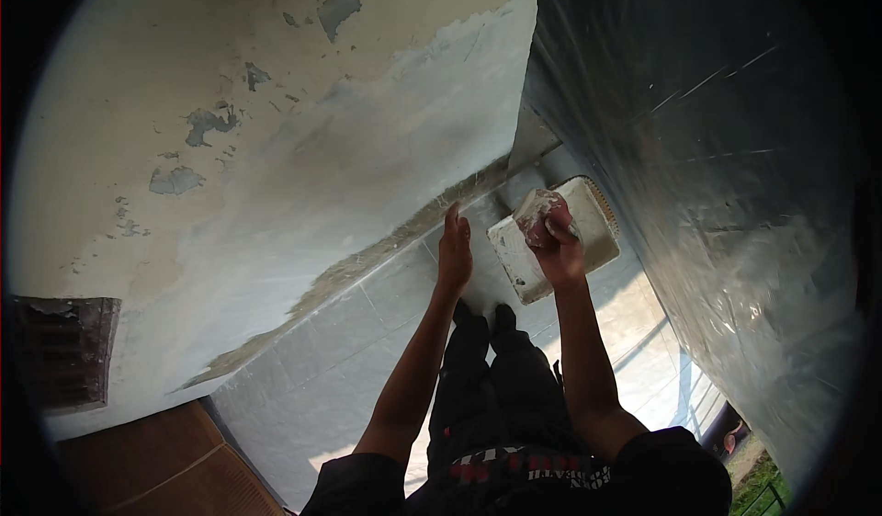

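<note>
My right hand (559, 251) is closed around a reddish pad (540, 217) smeared with white, and I cannot tell if it is a sponge or a folded rag. Below that hand, on the floor, lies a rectangular off-white tray (603, 240) with dirty, crusted edges. Its middle is partly hidden by the pad and my hand. My left hand (454, 251) is held out in front of the wall's base, fingers stretched and holding nothing. The wall (349, 158) beside it has a whiter, smoother-looking band low down and flaking paint higher up.
Grey tiled floor (367, 323) runs along the wall, with a rough, stained strip at its foot. A dark plastic sheet (698, 176) hangs at the right. At the lower left are a brown slatted panel (175, 465) and a vent (64, 351) in the wall.
</note>
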Motion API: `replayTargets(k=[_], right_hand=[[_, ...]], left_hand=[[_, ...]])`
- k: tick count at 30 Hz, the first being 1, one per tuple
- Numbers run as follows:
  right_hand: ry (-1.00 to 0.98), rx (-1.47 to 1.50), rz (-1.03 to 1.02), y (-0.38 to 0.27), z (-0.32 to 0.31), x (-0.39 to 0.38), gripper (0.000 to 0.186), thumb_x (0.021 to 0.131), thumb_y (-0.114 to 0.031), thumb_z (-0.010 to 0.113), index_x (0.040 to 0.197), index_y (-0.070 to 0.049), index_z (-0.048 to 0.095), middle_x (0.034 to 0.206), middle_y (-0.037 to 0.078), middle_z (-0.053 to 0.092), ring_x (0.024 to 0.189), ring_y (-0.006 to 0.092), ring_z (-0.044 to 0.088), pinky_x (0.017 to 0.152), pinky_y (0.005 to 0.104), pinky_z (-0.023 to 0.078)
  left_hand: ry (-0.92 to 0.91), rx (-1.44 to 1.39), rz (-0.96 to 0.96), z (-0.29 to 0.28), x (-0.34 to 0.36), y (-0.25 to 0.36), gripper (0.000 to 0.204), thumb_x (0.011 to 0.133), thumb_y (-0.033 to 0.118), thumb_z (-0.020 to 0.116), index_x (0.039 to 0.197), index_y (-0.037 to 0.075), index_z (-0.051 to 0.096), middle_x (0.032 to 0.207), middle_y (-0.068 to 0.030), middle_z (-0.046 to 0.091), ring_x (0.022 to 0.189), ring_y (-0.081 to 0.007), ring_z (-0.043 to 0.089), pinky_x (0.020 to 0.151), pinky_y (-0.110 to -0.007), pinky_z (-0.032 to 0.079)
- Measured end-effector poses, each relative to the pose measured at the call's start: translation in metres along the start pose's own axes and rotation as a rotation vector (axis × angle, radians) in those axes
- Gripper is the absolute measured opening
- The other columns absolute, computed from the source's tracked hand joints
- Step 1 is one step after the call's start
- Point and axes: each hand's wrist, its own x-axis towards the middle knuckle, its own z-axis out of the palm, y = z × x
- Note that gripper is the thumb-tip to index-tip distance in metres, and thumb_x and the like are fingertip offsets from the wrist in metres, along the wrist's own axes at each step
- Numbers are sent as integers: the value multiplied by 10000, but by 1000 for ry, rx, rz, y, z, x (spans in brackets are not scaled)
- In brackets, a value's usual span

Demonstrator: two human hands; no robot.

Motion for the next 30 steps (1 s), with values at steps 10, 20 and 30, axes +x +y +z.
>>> replayTargets(k=[10,20,30], right_hand=[[-358,8,69,4,141,38,489,902,-50,630,1369,-17,487,1228,99,632,1137,250,631,983,411,499],[-521,-162,-114,40,311,13,340,922,24,597,1260,33,569,1184,101,648,1084,208,640,942,349,529],[-518,-156,-229,107,379,-26,313,917,42,587,1229,26,592,1173,91,649,1057,204,645,946,364,534]], left_hand=[[518,386,644,-124,-25,96,619,1037,394,464,1500,4,333,1597,-238,277,1503,-409,203,1197,-504,221],[624,909,809,-259,-61,140,690,879,179,644,1471,-12,344,1629,-224,195,1509,-474,82,1201,-560,192],[523,1129,918,-355,-81,139,671,824,178,643,1427,-16,425,1604,-213,272,1507,-412,176,1228,-537,155]])
